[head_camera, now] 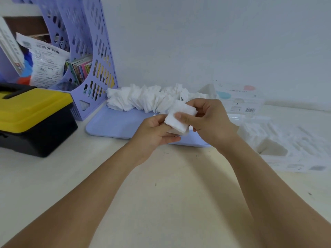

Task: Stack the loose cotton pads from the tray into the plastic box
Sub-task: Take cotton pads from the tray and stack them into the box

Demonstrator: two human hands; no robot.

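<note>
A small stack of white square cotton pads (179, 117) is held above the lilac tray (111, 126). My left hand (155, 131) supports it from below with curled fingers. My right hand (209, 119) pinches it, thumb on the top pad. A long heap of loose cotton pads (146, 99) lies along the tray's far edge. The clear plastic box (286, 140) stands to the right of the tray with rows of white pads inside.
A black toolbox with a yellow lid (32, 115) sits at the left. Behind it stands a lilac magazine rack (89, 56) filled with papers and packets. A printed clear lid or package (241, 99) leans against the wall at the back right.
</note>
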